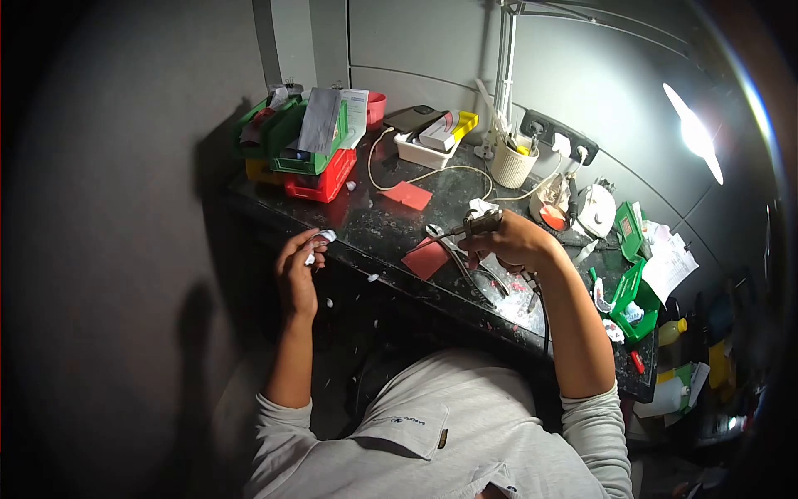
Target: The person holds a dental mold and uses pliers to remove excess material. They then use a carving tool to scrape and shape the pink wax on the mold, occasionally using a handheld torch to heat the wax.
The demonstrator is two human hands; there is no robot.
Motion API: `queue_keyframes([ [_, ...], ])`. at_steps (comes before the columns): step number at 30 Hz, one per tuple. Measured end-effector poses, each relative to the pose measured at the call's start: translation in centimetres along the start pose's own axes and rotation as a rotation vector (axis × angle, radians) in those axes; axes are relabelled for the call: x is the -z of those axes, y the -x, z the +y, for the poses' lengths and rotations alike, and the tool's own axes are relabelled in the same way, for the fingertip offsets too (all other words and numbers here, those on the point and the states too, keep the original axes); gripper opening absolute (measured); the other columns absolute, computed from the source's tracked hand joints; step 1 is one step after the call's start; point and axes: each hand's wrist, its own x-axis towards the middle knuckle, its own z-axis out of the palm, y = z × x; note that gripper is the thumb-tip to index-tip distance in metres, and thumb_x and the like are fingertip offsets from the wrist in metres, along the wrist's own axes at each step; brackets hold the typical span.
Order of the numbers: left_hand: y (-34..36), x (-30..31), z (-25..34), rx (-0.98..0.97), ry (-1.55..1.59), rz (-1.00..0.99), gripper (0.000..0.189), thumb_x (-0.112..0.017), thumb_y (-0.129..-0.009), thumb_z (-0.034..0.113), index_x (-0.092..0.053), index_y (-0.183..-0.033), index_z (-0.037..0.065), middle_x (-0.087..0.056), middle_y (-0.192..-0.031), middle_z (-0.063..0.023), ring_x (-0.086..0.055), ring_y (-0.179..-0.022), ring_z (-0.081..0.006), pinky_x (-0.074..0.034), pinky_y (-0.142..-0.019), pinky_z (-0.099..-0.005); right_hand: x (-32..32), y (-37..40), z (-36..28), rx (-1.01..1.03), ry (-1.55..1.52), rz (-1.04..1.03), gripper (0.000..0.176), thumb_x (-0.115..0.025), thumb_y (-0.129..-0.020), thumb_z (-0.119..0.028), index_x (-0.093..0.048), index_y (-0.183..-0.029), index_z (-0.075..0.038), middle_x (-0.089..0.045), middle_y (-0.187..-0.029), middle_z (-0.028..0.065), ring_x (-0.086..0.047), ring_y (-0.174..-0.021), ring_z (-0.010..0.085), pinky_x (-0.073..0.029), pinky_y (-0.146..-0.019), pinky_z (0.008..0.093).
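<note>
At the centre left of the frame, my left hand (301, 259) pinches a small white piece (321, 239) between thumb and fingers, just off the front edge of the dark surface (366, 218). Near the middle of the frame and well apart from it, my right hand (507, 239) is closed around a metal tool (482, 223) whose thin tip points left, above the surface. Beneath and beside that tool lie metal pliers (453, 249) and a red sheet (426, 259), with the green box (636, 303) farther right.
</note>
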Motion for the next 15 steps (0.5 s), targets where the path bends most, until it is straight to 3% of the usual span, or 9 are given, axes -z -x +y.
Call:
queue_keyframes([
  [2, 0.2, 2.3, -0.3, -0.005, -0.078, 0.061, 0.032, -0.053, -0.097, 0.012, -0.064, -0.122, -0.004, -0.070, -0.099, -0.0100, -0.063, -0.084, -0.0123, -0.048, -0.072, -0.0254, 0.0, 0.1, 0.4, -0.025, -0.007, -0.031, 0.013, -0.071, -0.092, -0.024, -0.074, -0.094, -0.011, -0.071, -0.075, -0.0017, -0.051, -0.053, 0.0068, -0.038, -0.044, 0.0275],
  [4, 0.8, 4.8, 0.0, 0.024, -0.140, 0.113, 0.031, -0.053, -0.095, 0.011, -0.067, -0.118, -0.003, -0.072, -0.097, -0.0091, -0.062, -0.080, -0.0103, -0.048, -0.069, -0.0240, -0.9, -0.1, 1.1, 0.179, 0.056, -0.052, 0.016, -0.071, -0.090, -0.023, -0.075, -0.099, -0.010, -0.073, -0.077, 0.0001, -0.060, -0.063, 0.0087, -0.044, -0.051, 0.0289],
  [7, 2.2, 8.6, 0.3, 0.109, -0.251, 0.204, 0.028, -0.056, -0.095, 0.014, -0.069, -0.115, 0.000, -0.070, -0.090, -0.0067, -0.061, -0.069, -0.0094, -0.047, -0.063, -0.0234, -1.6, 2.6, -2.2, 0.048, 0.045, -0.097, 0.017, -0.071, -0.089, -0.021, -0.075, -0.099, -0.008, -0.075, -0.080, 0.0022, -0.065, -0.074, 0.0103, -0.049, -0.060, 0.0301],
  [9, 3.5, 10.4, 0.5, 0.138, -0.278, 0.231, 0.027, -0.057, -0.095, 0.015, -0.069, -0.114, 0.001, -0.070, -0.087, -0.0065, -0.061, -0.065, -0.0098, -0.047, -0.062, -0.0230, -2.5, 2.2, -1.9, 0.111, 0.070, -0.143, 0.019, -0.071, -0.091, -0.022, -0.074, -0.100, -0.006, -0.075, -0.082, 0.0037, -0.066, -0.076, 0.0110, -0.051, -0.067, 0.0301],
  [11, 4.9, 11.9, 0.7, 0.236, -0.317, 0.232, 0.028, -0.058, -0.096, 0.017, -0.070, -0.115, 0.001, -0.070, -0.087, -0.0075, -0.063, -0.065, -0.0103, -0.048, -0.062, -0.0214, -4.1, 1.2, -0.7, 0.304, 0.038, -0.266, 0.019, -0.071, -0.092, -0.024, -0.074, -0.100, -0.006, -0.075, -0.081, 0.0038, -0.067, -0.078, 0.0119, -0.052, -0.075, 0.0307],
  [12, 5.5, 13.2, 0.1, 0.304, -0.266, 0.226, 0.028, -0.058, -0.097, 0.019, -0.066, -0.117, 0.001, -0.070, -0.088, -0.0085, -0.065, -0.068, -0.0152, -0.052, -0.064, -0.0278, -5.1, 1.6, -1.1, 0.345, 0.006, -0.239, 0.020, -0.071, -0.093, -0.025, -0.074, -0.099, -0.006, -0.075, -0.080, 0.0041, -0.068, -0.079, 0.0125, -0.052, -0.078, 0.0314],
  [13, 6.2, 13.8, -0.9, 0.303, -0.272, 0.239, 0.028, -0.058, -0.097, 0.019, -0.066, -0.117, 0.001, -0.070, -0.088, -0.0085, -0.065, -0.068, -0.0152, -0.052, -0.064, -0.0278, -6.4, 1.7, -1.0, 0.361, -0.071, -0.171, 0.021, -0.073, -0.091, -0.026, -0.073, -0.098, -0.006, -0.074, -0.078, 0.0064, -0.069, -0.078, 0.0162, -0.052, -0.078, 0.0334],
  [15, 7.9, 15.1, -3.2, 0.610, 0.263, 0.300, 0.028, -0.058, -0.097, 0.017, -0.062, -0.120, 0.004, -0.067, -0.096, -0.0094, -0.064, -0.081, -0.0201, -0.052, -0.075, -0.0360, -8.5, 2.7, -1.6, 0.319, 0.123, -0.068, 0.023, -0.074, -0.089, -0.027, -0.074, -0.097, -0.006, -0.073, -0.077, 0.0105, -0.071, -0.079, 0.0229, -0.053, -0.078, 0.0371],
])
